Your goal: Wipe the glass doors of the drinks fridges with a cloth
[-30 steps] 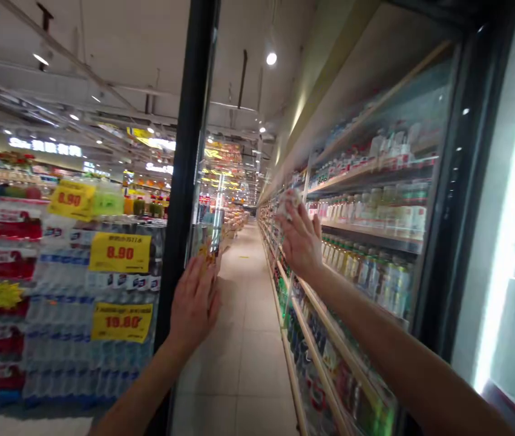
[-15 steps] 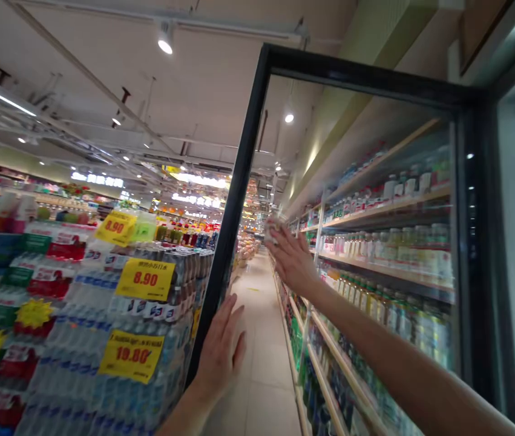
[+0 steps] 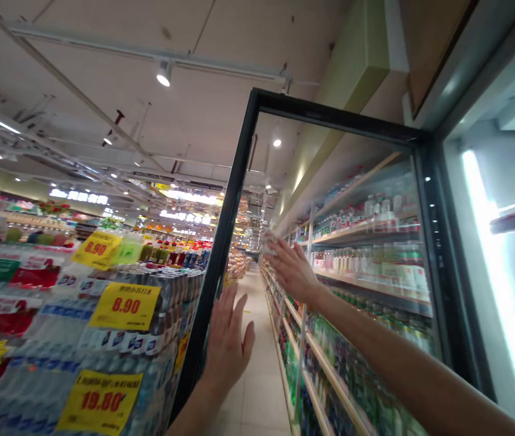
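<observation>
A glass cooler door [image 3: 316, 112] with a black frame stands open in front of me. My left hand [image 3: 227, 342] rests by the frame's near left edge, fingers stretched out and thumb apart, holding nothing. Higher up and to the right, my right hand [image 3: 291, 269] reaches to the middle of the pane. Under its fingertips is a small crumpled whitish cloth [image 3: 268, 242], pressed against the glass. The cloth is blurred and partly covered by the fingers.
Left of the door are stacked bottle packs [image 3: 52, 327] with yellow price signs [image 3: 125, 306]. Through the glass, shelves of drinks [image 3: 370, 266] line the right side of an aisle floor [image 3: 250, 339]. The lit cooler interior [image 3: 488, 200] opens at far right.
The view has turned right and up, so the door sits lower and further left. My right hand has shifted slightly over the glass with the cloth; my left hand stays by the frame.
</observation>
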### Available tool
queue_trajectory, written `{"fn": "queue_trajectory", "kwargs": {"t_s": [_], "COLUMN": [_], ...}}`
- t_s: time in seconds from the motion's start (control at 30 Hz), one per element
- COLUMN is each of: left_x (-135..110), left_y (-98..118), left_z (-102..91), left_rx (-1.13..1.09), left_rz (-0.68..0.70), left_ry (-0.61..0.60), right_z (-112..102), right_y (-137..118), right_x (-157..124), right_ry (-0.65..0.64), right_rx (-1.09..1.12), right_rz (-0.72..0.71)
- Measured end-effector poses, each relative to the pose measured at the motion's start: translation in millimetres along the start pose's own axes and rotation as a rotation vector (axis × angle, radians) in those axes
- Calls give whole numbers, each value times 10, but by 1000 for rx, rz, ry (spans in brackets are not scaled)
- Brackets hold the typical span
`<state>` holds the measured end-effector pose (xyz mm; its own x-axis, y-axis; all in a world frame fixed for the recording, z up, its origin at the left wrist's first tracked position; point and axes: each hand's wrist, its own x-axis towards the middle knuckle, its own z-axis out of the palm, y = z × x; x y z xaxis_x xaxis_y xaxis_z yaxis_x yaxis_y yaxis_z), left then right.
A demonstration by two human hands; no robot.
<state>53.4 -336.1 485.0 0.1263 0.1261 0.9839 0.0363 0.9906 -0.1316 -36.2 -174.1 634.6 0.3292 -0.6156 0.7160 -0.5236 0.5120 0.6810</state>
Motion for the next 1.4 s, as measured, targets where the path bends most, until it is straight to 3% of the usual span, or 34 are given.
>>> {"fn": "queue_trajectory", "kwargs": {"t_s": [0.07, 0.13, 0.27, 0.33, 0.37, 0.47, 0.53, 0.6, 0.7, 0.77, 0.83, 0.93, 1.0, 1.07, 1.13, 1.2, 1.27, 1.33, 1.4], "left_x": [230, 361, 407, 465, 528, 813, 995, 1094, 1102, 1106, 1185, 1448, 1637, 1764, 1809, 1800, 1773, 1752, 1739], "left_y": [-26, -66, -68, -15, 18, 105, 133, 136, 135, 161, 217, 326, 384, 417, 430, 432, 427, 410, 380], "left_z": [95, 161, 207, 213, 220, 269, 308, 332, 324, 306, 301, 340, 388, 431, 453, 455, 453, 466, 495], "left_rx": [21, 63, 161, 173, 168, 149, 157, 163, 151, 153, 154, 128, 110, 112, 134, 157, 169, 166, 154], "left_rz": [8, 18, 15, 8, 11, 7, -17, -22, 0, -6, -24, -37, -42, -47, -40, -37, -28, 31, 134], "left_ry": [19, 25, 10, 11, 11, 24, 33, 39, 42, 48, 54, 42, 29, 31, 32, 29, 24, 11, -14], "right_z": [6, -24, -150, -169, -161, -117, -128, -188, -297, -319, -288, -231, -259, -352, -460, -516, -485, -388, -284], "right_y": [4, 159, 573, 554, 479, 229, 253, 487, 936, 1061, 992, 794, 816, 1012, 1287, 1494, 1527, 1379, 1142], "right_x": [-99, -102, 70, 135, 154, 182, 178, 131, -29, -130, -161, -87, -74, -190, -430, -699, -880, -915, -844], "right_ry": [-34, -23, 108, 152, 148, 94, 75, 110, 216, 280, 291, 206, 147, 130, 152, 225, 310, 347, 298], "right_rx": [24, 14, -60, -61, -52, -27, -34, -64, -117, -141, -140, -126, -140, -164, -178, -189, -201, -207, -204], "right_rz": [-195, -200, 318, 441, 407, 120, 41, 184, 555, 682, 626, 390, 355, 491, 714, 910, 996, 934, 758]}}
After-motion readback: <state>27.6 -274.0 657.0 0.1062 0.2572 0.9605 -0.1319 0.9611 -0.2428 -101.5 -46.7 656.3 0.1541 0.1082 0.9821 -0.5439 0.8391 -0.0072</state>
